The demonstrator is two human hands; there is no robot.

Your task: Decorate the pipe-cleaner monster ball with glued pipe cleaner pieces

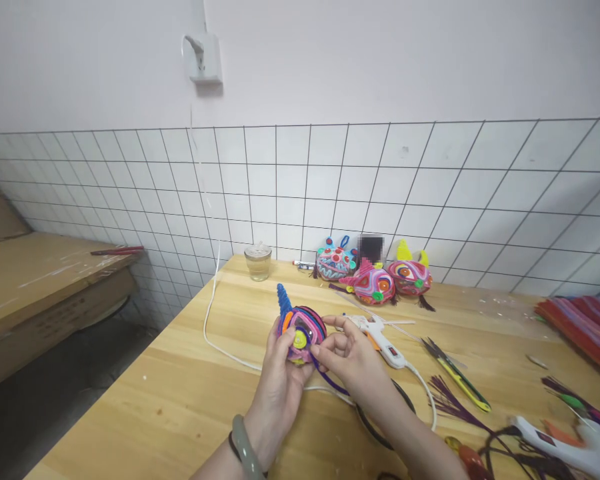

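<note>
My left hand (284,370) is closed around a round, colourful ornament (316,328) wound with pipe cleaners, which has a blue horn (283,300) and a yellow disc (300,340). The thumb presses beside the disc. At the ornament's right side, my right hand (347,350) pinches a purple pipe cleaner (330,382); its loose length trails down to the right. The underside of the ornament is hidden by my left fingers. Just behind my right hand lies a white hot glue gun (387,343) on the wooden table (180,373).
Three finished-looking ornaments, one pink (375,285), stand by the tiled wall, with a lidded glass (258,261) left of them. Yellow-handled scissors (457,377), purple strands (453,403) and a second glue gun (565,443) lie at right. A white cable (210,320) crosses the table.
</note>
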